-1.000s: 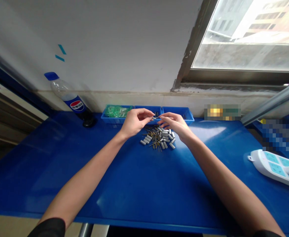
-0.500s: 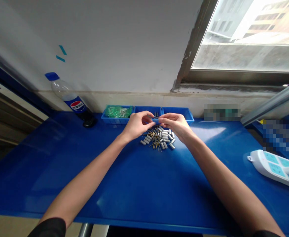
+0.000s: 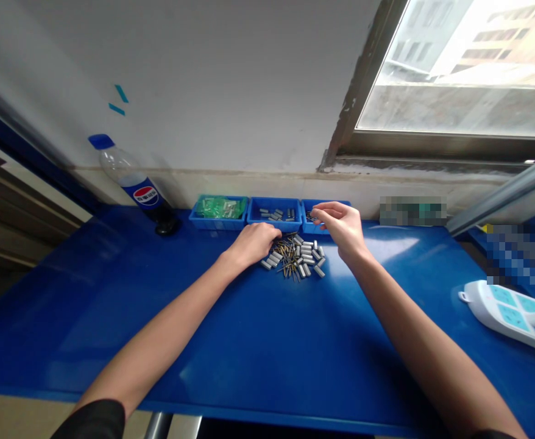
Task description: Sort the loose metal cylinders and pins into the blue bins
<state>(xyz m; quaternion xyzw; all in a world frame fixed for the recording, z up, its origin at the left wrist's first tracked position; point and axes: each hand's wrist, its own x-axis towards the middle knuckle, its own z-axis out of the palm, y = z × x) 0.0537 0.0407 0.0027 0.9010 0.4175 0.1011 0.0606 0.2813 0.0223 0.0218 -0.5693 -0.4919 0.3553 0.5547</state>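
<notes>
On the blue table lies a pile of short silver metal cylinders and thin gold and dark metal pins. My left hand is closed with its fingers curled down at the pile's upper left edge; what lies between the fingertips is hidden. Over the right blue bin, my right hand has thumb and fingers drawn together; anything they hold is too small to make out. Several thin dark pieces show in that bin beside the fingertips. The middle blue bin holds several silver cylinders.
A left blue bin contains green plastic bags. Behind it to the left stands a cola bottle. A white power strip lies at the right edge of the table. The wall and window rise behind the bins.
My hands, close together over the bins before, have moved apart. The left came down to the pile; the right shifted right over the right bin. The middle bin's contents are now uncovered.
</notes>
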